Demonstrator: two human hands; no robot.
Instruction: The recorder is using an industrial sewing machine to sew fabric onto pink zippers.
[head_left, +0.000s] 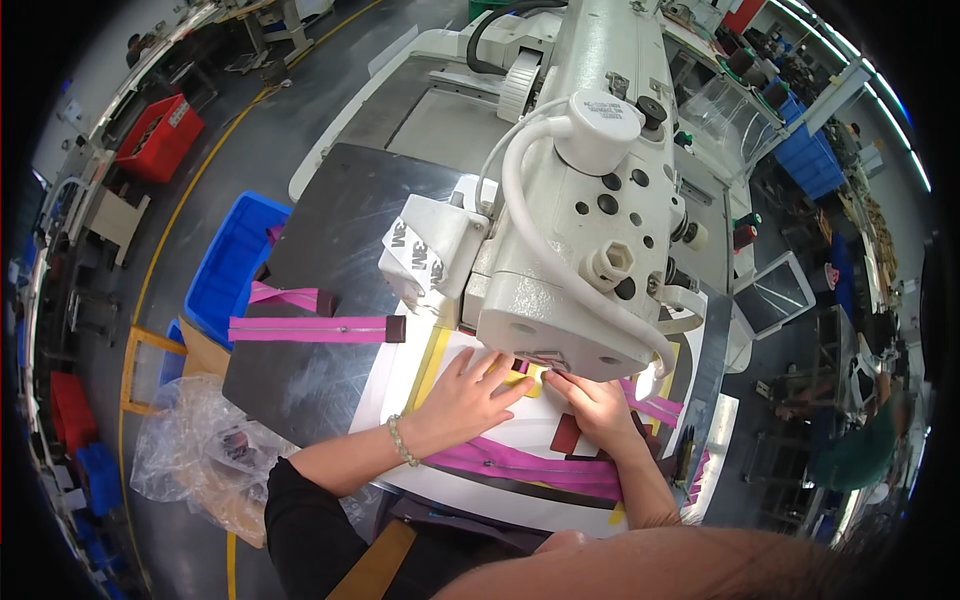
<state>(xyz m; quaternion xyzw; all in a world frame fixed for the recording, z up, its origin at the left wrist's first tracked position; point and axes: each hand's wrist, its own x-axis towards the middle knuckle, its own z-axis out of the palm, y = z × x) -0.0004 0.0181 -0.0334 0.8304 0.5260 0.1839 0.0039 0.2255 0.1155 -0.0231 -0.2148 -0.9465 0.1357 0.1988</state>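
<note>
My left hand (465,400) lies with its fingers spread on the white sheet (385,400) below the head of a large sewing machine (560,290). Close to its fingertips are yellow strips and a small pink and dark piece, partly covered. My right hand (597,408) has its fingers drawn together at that same spot; whatever they pinch is hidden. A dark red patch (565,434) sits beside the right hand. Nearer to me, a long pink zipper (530,467) runs across the sheet below both hands. Another pink strip (655,405) lies to the right of my right hand.
On the dark metal plate (290,220) at left lies a pink zipper with dark ends (315,330). A blue bin (225,250) and crumpled clear plastic (200,440) are beyond it. The machine's white hose (515,190) bends down in front of its head.
</note>
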